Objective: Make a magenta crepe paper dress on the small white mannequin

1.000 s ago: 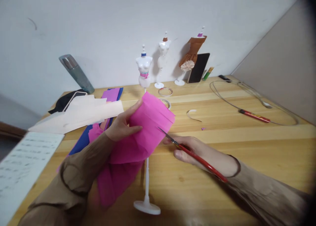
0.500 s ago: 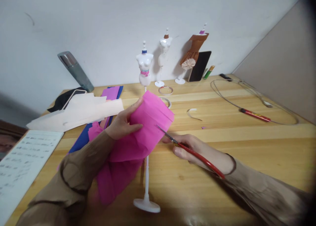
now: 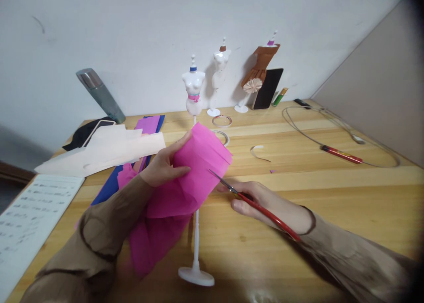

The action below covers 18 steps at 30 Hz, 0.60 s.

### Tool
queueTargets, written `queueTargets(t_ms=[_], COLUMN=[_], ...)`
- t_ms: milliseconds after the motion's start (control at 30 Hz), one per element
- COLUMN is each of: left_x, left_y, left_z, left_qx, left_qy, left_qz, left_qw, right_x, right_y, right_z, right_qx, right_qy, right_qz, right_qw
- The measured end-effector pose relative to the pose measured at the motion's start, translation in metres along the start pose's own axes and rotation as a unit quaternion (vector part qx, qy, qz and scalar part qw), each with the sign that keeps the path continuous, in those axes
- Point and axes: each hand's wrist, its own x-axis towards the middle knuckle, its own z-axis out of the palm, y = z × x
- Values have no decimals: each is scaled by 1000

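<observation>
Sheet (image 3: 205, 155), bright pink and folded, paper or cloth, is held up mid-scene, in front of a white form (image 3: 194, 84) whose pole it partly hides; a looser part hangs to the near left. The left hand (image 3: 165, 164) pinches its left side, thumb on the near face, the other fingers largely hidden behind. The right hand (image 3: 261, 201), just beyond the sheet's right edge and the nearer of the two to it, curls round red scissors (image 3: 265, 212); the sheet lies left of these fingers. The scissors' long axis runs from near right to far left, slanting across that edge, the tip seen against the pink face. Whether pink material lies between the blades, or how far they part, cannot be told. On the far side of the table (image 3: 331, 210) stand a bare form (image 3: 221, 62) and a brown-dressed form (image 3: 260, 66). Pale paper (image 3: 112, 148) lies left.
</observation>
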Motion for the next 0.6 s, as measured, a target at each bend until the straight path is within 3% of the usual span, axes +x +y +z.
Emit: queueTargets(t_ms=[333,600], left_x=[1,2], left_y=[4,5], left_z=[-2,-2], left_qx=[-3,-10], left_qy=[-10,-10], left_qz=[-5,-13], left_qw=[1000,1000], right_x=[2,-7], right_y=[-3,8], right_z=[2,3], right_qx=[39,30], right_qy=[1,6], right_qz=[-26,51], right_qw=[999,998])
